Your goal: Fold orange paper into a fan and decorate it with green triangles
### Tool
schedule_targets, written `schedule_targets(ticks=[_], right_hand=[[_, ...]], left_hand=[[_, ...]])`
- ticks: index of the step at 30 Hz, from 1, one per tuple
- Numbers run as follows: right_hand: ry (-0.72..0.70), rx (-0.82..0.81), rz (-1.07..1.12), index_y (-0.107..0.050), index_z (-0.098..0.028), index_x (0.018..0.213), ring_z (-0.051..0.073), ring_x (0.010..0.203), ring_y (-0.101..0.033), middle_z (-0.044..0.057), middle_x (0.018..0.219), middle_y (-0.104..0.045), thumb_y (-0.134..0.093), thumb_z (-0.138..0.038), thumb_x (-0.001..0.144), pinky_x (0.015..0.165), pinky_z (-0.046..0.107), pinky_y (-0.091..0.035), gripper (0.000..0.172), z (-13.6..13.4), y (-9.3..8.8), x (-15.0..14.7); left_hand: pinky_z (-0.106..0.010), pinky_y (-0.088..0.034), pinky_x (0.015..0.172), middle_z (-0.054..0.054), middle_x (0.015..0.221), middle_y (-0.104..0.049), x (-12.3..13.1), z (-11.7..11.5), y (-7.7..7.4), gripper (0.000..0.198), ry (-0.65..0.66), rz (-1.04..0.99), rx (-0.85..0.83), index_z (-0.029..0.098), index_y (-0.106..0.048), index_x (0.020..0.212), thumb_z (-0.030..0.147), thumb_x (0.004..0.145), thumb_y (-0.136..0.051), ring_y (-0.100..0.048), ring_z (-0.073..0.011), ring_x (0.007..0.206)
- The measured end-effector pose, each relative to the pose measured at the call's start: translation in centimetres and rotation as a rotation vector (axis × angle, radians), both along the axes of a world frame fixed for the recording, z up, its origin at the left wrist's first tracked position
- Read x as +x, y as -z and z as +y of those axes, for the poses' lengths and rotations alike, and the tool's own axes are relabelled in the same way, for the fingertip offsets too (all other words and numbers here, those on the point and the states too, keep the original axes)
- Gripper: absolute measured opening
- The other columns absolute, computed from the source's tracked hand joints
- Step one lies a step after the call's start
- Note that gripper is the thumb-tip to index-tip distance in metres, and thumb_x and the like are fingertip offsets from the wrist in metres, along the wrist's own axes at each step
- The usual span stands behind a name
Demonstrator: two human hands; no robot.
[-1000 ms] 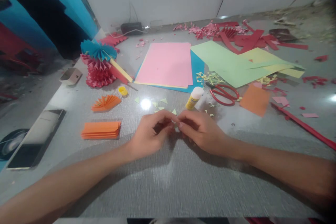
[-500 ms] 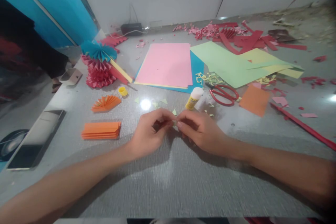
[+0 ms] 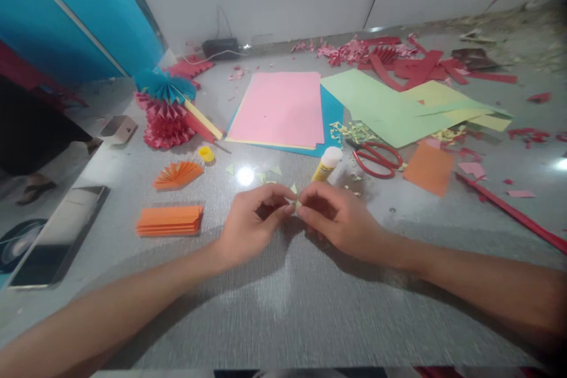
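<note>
Head view: left hand (image 3: 252,224) curled and closed, right hand (image 3: 336,218) curled the same way, both grasping a small pale green paper piece (image 3: 295,202) between the fingertips (image 3: 284,192), knuckles nearly meeting, wrists resting low above a grey textured tabletop (image 3: 283,319). Paper piece mostly hidden by the fingers, its exact shape impossible to tell. Just ahead of the hands, a glue stick (image 3: 326,164) with a white cap, lying tilted on the table, nearest to the right hand. Scattered pale green paper triangles (image 3: 266,176) beyond the left hand, near a bright glare spot. Farther right, red-handled scissors (image 3: 376,159) at the edge of a pale green sheet (image 3: 376,109), with an orange paper sheet (image 3: 429,168) beside them. Straight ahead, a pink sheet (image 3: 274,106) on top of a blue sheet (image 3: 330,112). To the left, a small yellow cap (image 3: 206,154), an orange paper fan (image 3: 178,175), a stack of folded orange paper (image 3: 169,220), and a red pleated paper rosette (image 3: 166,124) under a blue paper fan (image 3: 163,84). Along the back, heaps of red paper scraps (image 3: 407,65) against the wall.
</note>
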State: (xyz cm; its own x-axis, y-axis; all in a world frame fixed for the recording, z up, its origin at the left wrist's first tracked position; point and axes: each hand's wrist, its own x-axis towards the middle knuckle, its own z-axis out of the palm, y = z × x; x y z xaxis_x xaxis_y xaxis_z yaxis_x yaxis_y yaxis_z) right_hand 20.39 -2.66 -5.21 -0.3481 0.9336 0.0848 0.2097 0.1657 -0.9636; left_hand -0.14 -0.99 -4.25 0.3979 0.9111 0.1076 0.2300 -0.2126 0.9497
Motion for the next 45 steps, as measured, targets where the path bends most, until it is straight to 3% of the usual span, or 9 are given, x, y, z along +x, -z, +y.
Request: schedule_targets(ticks=[6, 14, 19, 29, 35, 39, 45], right_hand=[[0.003, -0.022, -0.011, -0.061, -0.022, 0.094, 0.012, 0.055, -0.055, -0.004, 0.065, -0.061, -0.062, -0.036, 0.102, 0.056, 0.027, -0.043, 0.016, 0.02, 0.19, 0.04], [0.019, -0.028, 0.014, -0.06, -0.022, 0.091, 0.011, 0.054, -0.055, -0.005, 0.061, -0.059, -0.062, -0.038, 0.103, 0.056, 0.027, -0.042, 0.02, 0.02, 0.09, 0.09], [0.009, -0.021, 0.025, -0.059, -0.022, 0.088, 0.011, 0.055, -0.055, -0.005, 0.063, -0.06, -0.062, -0.035, 0.103, 0.056, 0.027, -0.042, 0.02, 0.05, 0.0, 0.08], [0.065, -0.004, -0.007, -0.06, -0.022, 0.092, 0.012, 0.056, -0.056, -0.005, 0.063, -0.06, -0.06, -0.03, 0.102, 0.056, 0.027, -0.043, 0.013, -0.02, -0.1, -0.02], [0.114, 0.018, -0.054, -0.059, -0.023, 0.093, 0.013, 0.057, -0.058, -0.004, 0.065, -0.062, -0.061, -0.025, 0.099, 0.054, 0.027, -0.043, 0.006, -0.08, -0.23, -0.05], [0.099, -0.028, -0.022, -0.057, -0.023, 0.097, 0.012, 0.054, -0.059, -0.005, 0.063, -0.062, -0.06, -0.024, 0.1, 0.052, 0.025, -0.044, 0.004, -0.19, -0.28, -0.02], [0.058, -0.08, 0.062, -0.056, -0.023, 0.098, 0.012, 0.053, -0.06, -0.006, 0.062, -0.061, -0.06, -0.023, 0.099, 0.051, 0.024, -0.046, 0.004, -0.31, -0.05, 0.06]], left_hand=[[-0.02, -0.054, 0.059, 0.0, 0.073, -0.074, 0.18, 0.08, -0.24, 0.009, 0.008, -0.044, -0.017, 0.016, -0.074, 0.1, 0.018, 0.093, -0.07, -0.066, -0.0098, 0.063], [-0.022, -0.058, 0.06, -0.004, 0.084, -0.08, -0.06, -0.02, -0.02, 0.029, 0.065, -0.045, -0.032, 0.016, -0.076, 0.121, 0.022, 0.093, -0.072, -0.07, -0.012, 0.066], [-0.024, -0.057, 0.06, -0.005, 0.085, -0.081, -0.08, 0.03, -0.13, 0.033, 0.087, 0.001, -0.035, 0.015, -0.076, 0.124, 0.021, 0.091, -0.073, -0.071, -0.0135, 0.067], [-0.021, -0.059, 0.06, -0.006, 0.085, -0.08, 0.12, -0.02, -0.23, 0.028, 0.082, -0.086, -0.051, 0.013, -0.073, 0.122, 0.016, 0.094, -0.066, -0.072, -0.0116, 0.066], [-0.02, -0.06, 0.06, -0.004, 0.081, -0.078, 0.31, -0.09, -0.34, 0.021, 0.08, -0.145, -0.149, 0.013, -0.067, 0.115, 0.013, 0.095, -0.062, -0.075, -0.0129, 0.07], [-0.021, -0.058, 0.059, -0.005, 0.079, -0.076, 0.25, -0.13, -0.26, 0.009, 0.058, -0.114, -0.157, 0.014, -0.065, 0.104, 0.019, 0.097, -0.062, -0.074, -0.0136, 0.068], [-0.024, -0.056, 0.057, -0.003, 0.073, -0.073, 0.19, -0.12, -0.26, 0.011, 0.044, -0.026, -0.139, 0.015, -0.066, 0.099, 0.025, 0.095, -0.064, -0.07, -0.0139, 0.063]])
